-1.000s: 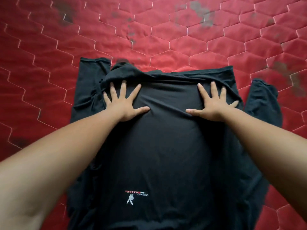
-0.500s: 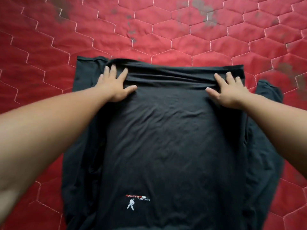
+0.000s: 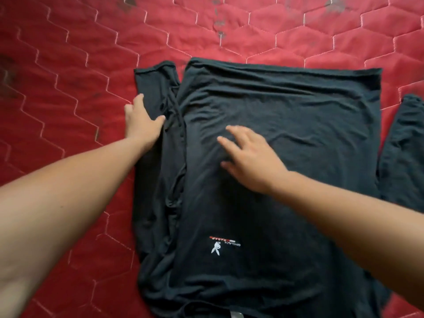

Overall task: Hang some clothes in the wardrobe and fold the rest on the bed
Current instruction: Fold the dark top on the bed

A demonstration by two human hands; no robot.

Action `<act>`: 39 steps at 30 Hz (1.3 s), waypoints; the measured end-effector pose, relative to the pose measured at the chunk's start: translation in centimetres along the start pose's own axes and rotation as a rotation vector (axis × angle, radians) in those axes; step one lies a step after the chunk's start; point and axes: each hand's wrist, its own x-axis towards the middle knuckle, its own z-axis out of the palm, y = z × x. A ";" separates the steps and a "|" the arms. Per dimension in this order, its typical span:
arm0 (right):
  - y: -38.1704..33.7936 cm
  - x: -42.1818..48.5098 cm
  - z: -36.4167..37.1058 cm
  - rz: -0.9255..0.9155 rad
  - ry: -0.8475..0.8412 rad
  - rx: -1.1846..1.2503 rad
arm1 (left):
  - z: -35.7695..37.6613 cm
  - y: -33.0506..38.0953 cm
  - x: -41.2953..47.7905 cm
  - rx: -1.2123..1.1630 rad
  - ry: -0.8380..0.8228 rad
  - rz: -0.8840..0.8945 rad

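A black T-shirt (image 3: pixel 286 138) lies spread flat on the red quilted bed (image 3: pixel 68 92), with a small white rabbit logo (image 3: pixel 216 247) near me. Its left sleeve (image 3: pixel 156 88) lies flat beside the body; the right sleeve (image 3: pixel 403 145) sticks out at the right edge. My left hand (image 3: pixel 143 119) rests at the left sleeve's outer edge, thumb on the cloth and fingers at its edge; whether it grips is unclear. My right hand (image 3: pixel 250 157) hovers or rests over the shirt's middle, fingers spread, holding nothing.
The bed cover has white hexagon stitching and dark stains (image 3: pixel 218 21) at the far side. Bare red quilt stretches to the left and beyond the shirt.
Both hands have left the shirt's far edge. The left hand went outward to the left sleeve, the right hand came in to the shirt's middle. The view shifted left.
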 end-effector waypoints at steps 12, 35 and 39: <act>-9.4 7.5 -1.0 0.592 -0.078 0.841 | -3.1 -1.1 -3.8 -0.439 -0.231 -0.312; 4.3 4.6 -5.0 0.995 0.442 1.364 | 1.5 14.0 -7.8 0.854 -0.042 1.229; 7.0 3.5 -5.6 1.052 0.341 1.518 | 3.1 17.0 -6.9 0.934 -0.024 1.357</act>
